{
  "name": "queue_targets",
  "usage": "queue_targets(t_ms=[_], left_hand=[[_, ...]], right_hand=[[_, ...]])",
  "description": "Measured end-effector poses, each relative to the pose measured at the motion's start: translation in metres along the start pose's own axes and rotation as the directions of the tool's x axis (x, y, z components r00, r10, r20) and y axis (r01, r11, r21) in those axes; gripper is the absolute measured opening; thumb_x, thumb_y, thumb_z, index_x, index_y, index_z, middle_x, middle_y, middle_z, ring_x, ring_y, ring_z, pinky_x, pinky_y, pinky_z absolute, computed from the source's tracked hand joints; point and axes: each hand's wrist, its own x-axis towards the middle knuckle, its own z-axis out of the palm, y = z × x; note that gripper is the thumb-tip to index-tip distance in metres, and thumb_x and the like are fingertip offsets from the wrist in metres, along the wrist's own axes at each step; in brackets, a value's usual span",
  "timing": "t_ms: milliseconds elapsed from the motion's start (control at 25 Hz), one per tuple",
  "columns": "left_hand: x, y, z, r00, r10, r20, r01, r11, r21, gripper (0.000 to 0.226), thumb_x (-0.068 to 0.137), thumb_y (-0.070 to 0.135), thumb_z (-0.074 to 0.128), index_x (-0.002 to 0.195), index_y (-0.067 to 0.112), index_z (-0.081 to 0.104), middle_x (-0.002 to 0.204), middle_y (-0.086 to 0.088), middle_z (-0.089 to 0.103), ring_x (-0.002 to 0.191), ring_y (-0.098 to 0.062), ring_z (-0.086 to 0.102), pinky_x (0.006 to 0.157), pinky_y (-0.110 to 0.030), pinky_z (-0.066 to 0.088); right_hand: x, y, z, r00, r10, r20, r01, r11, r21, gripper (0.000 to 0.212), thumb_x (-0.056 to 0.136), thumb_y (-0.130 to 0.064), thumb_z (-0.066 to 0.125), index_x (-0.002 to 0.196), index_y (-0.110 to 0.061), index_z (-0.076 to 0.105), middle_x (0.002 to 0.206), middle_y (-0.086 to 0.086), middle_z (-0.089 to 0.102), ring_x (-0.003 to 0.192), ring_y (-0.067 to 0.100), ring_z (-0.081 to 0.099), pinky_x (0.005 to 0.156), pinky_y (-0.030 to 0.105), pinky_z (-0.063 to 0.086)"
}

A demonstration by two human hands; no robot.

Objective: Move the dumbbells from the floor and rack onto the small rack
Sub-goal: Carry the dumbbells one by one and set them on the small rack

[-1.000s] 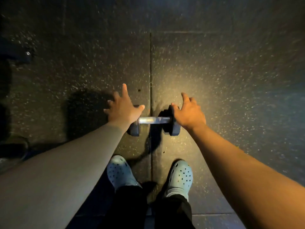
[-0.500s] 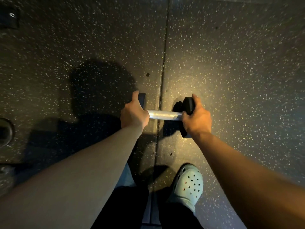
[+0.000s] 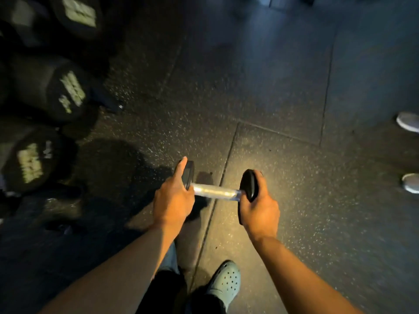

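A small dumbbell [image 3: 215,191] with a shiny steel handle and two black heads hangs level above the speckled rubber floor. My left hand [image 3: 173,199] is closed around its left head, thumb along the top edge. Its right head sits in the grip of my right hand [image 3: 259,210]. The handle between my hands is bare. At the left edge, several large black dumbbells [image 3: 68,94] with pale lettering on their round ends lie stacked on a rack, blurred.
My pale green clog [image 3: 224,283] stands on the floor below the dumbbell. Another person's two white shoes [image 3: 409,121] show at the right edge. A floor-tile seam [image 3: 217,189] runs under the dumbbell. Dark objects sit at the top edge.
Both hands closed on the dumbbell's heads and raised it off the floor. The view has swung up and left, bringing the large racked dumbbells and the white shoes into sight.
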Motion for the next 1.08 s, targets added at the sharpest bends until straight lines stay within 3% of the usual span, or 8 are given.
queue_targets(t_ms=[120,240,480,880,1080], left_hand=[[-0.069,0.03,-0.101,0.997,-0.021,-0.072,0.019,0.999,-0.031,0.072,0.097,0.03,0.062,0.157,0.042,0.025,0.123,-0.012,0.068,0.11,-0.034,0.065,0.087,-0.042,0.049],[-0.132,0.045,-0.188,0.971,-0.049,-0.235,0.025,0.994,-0.106,0.069,0.096,0.034,0.063,0.155,0.043,0.029,0.116,-0.013,0.07,0.105,-0.035,0.067,0.082,-0.044,0.051],[-0.207,0.027,-0.295,0.904,-0.1,-0.416,0.029,0.984,-0.173,0.07,0.096,0.036,0.06,0.154,0.048,0.022,0.106,-0.007,0.071,0.1,-0.032,0.068,0.084,-0.046,0.051],[-0.317,-0.127,-0.432,0.723,-0.256,-0.642,0.07,0.951,-0.3,0.072,0.096,0.035,0.059,0.155,0.05,0.02,0.122,-0.005,0.067,0.111,-0.031,0.065,0.088,-0.045,0.052],[-0.375,-0.242,-0.509,0.584,-0.362,-0.727,0.117,0.923,-0.366,0.072,0.096,0.035,0.057,0.154,0.051,0.017,0.107,-0.006,0.069,0.091,-0.032,0.068,0.075,-0.048,0.057]], right_hand=[[-0.049,-0.084,-0.067,0.994,-0.109,-0.019,0.109,0.994,0.009,0.066,0.092,-0.026,0.066,0.151,-0.034,0.038,0.112,0.013,0.072,0.094,0.033,0.07,0.078,0.034,0.052],[-0.091,-0.162,-0.121,0.969,-0.243,-0.037,0.244,0.97,0.01,0.068,0.091,-0.028,0.067,0.152,-0.035,0.037,0.113,0.013,0.072,0.094,0.033,0.069,0.077,0.037,0.053],[-0.158,-0.264,-0.151,0.9,-0.43,-0.068,0.432,0.902,0.016,0.069,0.089,-0.03,0.067,0.151,-0.037,0.038,0.111,0.012,0.072,0.097,0.036,0.068,0.077,0.042,0.052],[-0.316,-0.398,-0.081,0.74,-0.672,0.042,0.663,0.738,0.13,0.07,0.089,-0.031,0.064,0.15,-0.045,0.033,0.079,0.001,0.065,0.066,0.017,0.061,0.069,0.043,0.055],[-0.422,-0.481,-0.009,0.604,-0.79,0.103,0.759,0.61,0.226,0.069,0.088,-0.034,0.063,0.149,-0.046,0.032,0.073,0.003,0.067,0.067,0.021,0.065,0.069,0.043,0.055]])
